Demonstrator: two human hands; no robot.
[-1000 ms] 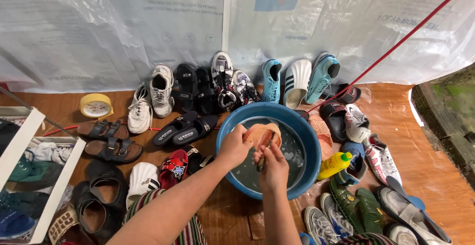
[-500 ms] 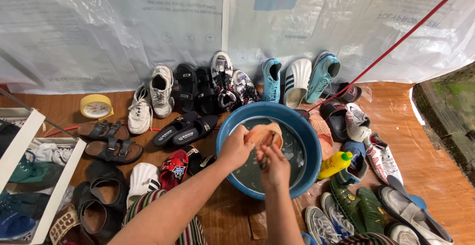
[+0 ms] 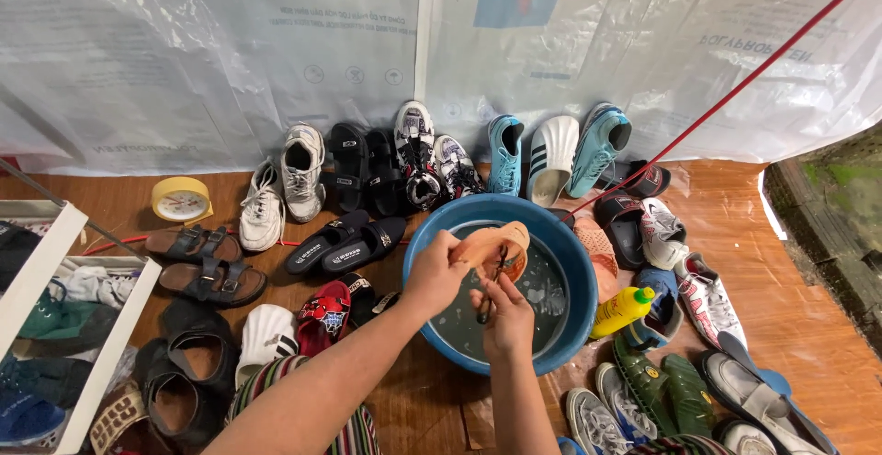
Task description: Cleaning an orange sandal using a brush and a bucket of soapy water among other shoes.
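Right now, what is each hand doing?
Left hand: closed on the peach-coloured rubber slipper over the blue plastic basin.
Right hand: closed on a thin dark brush, held against the slipper.

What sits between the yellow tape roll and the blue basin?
Head view: brown sandals, white sneakers and black slides lie between the yellow tape roll and the blue basin.

Open water in the blue basin [image 3: 560,244], shoes [image 3: 303,165] and a yellow bottle [image 3: 622,310] crowding its rim.
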